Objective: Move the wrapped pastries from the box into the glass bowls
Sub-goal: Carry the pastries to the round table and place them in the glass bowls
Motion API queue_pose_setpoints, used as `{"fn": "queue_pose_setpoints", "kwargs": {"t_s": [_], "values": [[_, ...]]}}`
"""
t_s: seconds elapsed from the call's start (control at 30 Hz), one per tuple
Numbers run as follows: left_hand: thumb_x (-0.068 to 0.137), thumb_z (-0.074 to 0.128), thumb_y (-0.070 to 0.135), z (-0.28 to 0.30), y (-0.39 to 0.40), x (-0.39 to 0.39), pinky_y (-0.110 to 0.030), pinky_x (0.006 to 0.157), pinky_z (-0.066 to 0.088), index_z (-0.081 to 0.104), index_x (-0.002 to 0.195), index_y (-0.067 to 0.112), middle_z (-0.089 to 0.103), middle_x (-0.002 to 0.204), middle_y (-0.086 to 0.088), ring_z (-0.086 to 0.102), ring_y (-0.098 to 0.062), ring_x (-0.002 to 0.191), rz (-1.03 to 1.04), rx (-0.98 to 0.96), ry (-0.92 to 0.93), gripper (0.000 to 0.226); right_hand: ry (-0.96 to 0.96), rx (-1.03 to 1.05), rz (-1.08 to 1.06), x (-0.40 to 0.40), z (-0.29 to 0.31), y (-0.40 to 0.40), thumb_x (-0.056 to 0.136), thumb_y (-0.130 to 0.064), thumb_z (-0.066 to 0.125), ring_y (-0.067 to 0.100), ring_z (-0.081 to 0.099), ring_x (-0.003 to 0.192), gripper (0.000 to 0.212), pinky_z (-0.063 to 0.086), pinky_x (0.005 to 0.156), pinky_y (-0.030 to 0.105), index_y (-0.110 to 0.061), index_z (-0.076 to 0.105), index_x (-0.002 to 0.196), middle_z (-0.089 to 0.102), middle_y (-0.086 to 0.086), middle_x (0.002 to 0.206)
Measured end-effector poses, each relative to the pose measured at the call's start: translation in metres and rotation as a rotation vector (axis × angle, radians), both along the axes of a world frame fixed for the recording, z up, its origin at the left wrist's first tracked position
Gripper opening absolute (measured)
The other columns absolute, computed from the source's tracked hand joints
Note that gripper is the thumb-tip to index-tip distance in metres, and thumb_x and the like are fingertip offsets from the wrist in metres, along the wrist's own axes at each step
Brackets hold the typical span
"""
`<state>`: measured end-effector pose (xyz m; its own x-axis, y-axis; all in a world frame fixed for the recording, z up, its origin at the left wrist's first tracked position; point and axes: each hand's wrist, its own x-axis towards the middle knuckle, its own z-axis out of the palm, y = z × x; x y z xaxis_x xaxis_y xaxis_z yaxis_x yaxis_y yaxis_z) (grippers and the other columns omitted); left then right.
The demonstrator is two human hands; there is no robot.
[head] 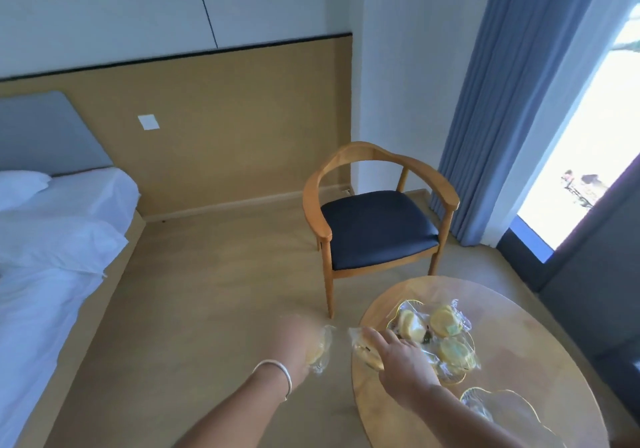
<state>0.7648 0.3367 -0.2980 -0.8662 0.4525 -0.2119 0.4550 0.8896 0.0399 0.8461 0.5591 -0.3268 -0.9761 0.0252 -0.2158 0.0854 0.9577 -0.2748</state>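
Observation:
A glass bowl (465, 338) with a gold rim stands on the round wooden table (526, 354) and holds several yellow wrapped pastries (446, 321). A second glass bowl (502, 409) sits nearer me at the lower right, partly behind my right forearm. My left hand (294, 343), with a silver bracelet on the wrist, grips one wrapped pastry (317, 352) over the floor, left of the table. My right hand (401, 361) holds another wrapped pastry (363, 347) at the table's left edge, just left of the filled bowl. The box is out of view.
A wooden armchair (377, 225) with a dark seat stands beyond the table. A bed (52, 257) with white linen fills the left side. Blue curtains (502, 101) and a bright window are at the right. Bare floor lies between bed and table.

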Motion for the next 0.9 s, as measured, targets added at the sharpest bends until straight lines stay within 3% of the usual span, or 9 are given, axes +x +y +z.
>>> {"fn": "queue_pose_setpoints", "kwargs": {"t_s": [0.27, 0.4, 0.57, 0.73, 0.9], "values": [[0.074, 0.073, 0.056, -0.003, 0.135, -0.042, -0.028, 0.096, 0.04, 0.035, 0.131, 0.023, 0.039, 0.132, 0.006, 0.031, -0.017, 0.129, -0.431, 0.0, -0.062, 0.076, -0.033, 0.004, -0.39, 0.034, -0.002, 0.095, 0.083, -0.012, 0.05, 0.025, 0.057, 0.115, 0.08, 0.041, 0.096, 0.032, -0.04, 0.017, 0.15, 0.043, -0.007, 0.142], [0.083, 0.068, 0.043, -0.003, 0.218, -0.04, -0.028, 0.101, 0.038, 0.034, 0.135, 0.022, 0.039, 0.136, 0.005, 0.032, -0.017, 0.13, -0.714, 0.009, -0.045, 0.065, -0.031, 0.056, -0.681, 0.085, 0.007, 0.131, 0.084, -0.011, 0.05, 0.027, 0.059, 0.108, 0.078, 0.042, 0.093, 0.033, -0.04, 0.019, 0.15, 0.049, -0.006, 0.133], [0.092, 0.054, 0.034, -0.003, 0.306, 0.003, -0.034, 0.108, 0.034, 0.03, 0.141, 0.016, 0.037, 0.143, -0.003, 0.029, -0.021, 0.134, -1.042, 0.061, -0.054, 0.057, -0.07, 0.118, -1.001, 0.165, 0.03, 0.148, 0.089, -0.014, 0.051, 0.026, 0.059, 0.108, 0.073, 0.044, 0.094, 0.034, -0.038, 0.02, 0.15, 0.051, -0.005, 0.136], [0.088, 0.061, 0.041, -0.01, 0.35, 0.05, -0.035, 0.106, 0.036, 0.029, 0.141, 0.015, 0.035, 0.145, -0.003, 0.028, -0.021, 0.135, -1.236, 0.055, -0.124, 0.067, -0.167, 0.138, -1.181, 0.209, 0.04, 0.145, 0.091, -0.023, 0.052, 0.025, 0.058, 0.106, 0.07, 0.041, 0.091, 0.031, -0.038, 0.019, 0.151, 0.048, -0.004, 0.135], [0.085, 0.068, 0.04, -0.027, 0.363, 0.056, -0.032, 0.108, 0.034, 0.025, 0.144, 0.015, 0.033, 0.147, -0.003, 0.027, -0.021, 0.137, -1.29, -0.023, -0.156, 0.077, -0.177, 0.099, -1.242, 0.209, 0.027, 0.147, 0.091, -0.024, 0.055, 0.025, 0.059, 0.104, 0.071, 0.041, 0.087, 0.03, -0.037, 0.02, 0.151, 0.049, -0.005, 0.133]]}}
